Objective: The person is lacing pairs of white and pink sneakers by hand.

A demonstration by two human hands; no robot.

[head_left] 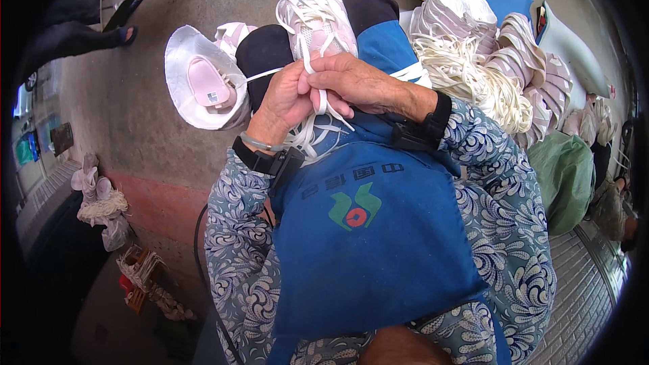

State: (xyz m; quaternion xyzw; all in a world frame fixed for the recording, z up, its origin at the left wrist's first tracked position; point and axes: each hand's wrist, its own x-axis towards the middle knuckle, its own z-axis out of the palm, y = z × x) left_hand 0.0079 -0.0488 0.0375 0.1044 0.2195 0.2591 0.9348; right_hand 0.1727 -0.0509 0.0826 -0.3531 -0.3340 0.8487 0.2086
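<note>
While the left hand (280, 98) and the right hand (365, 81) pinch a white lace (323, 103) between them, a pink shoe (323, 26) lies just above, at the upper centre of the frame.
At the left, one strand stretches sideways toward a white-lined shoe piece (178, 81); I think it is good to keep it free of snags and pull evenly, with the lace flat. The left hand is curled narrow, its wrist bent inward from the lower left. At the centre, the fingertips meet closely; which finger presses which strand, I cannot tell. The right hand reaches in from the right, knuckles up, also closed narrowly, beside a heap of pale laces (466, 84).
</note>
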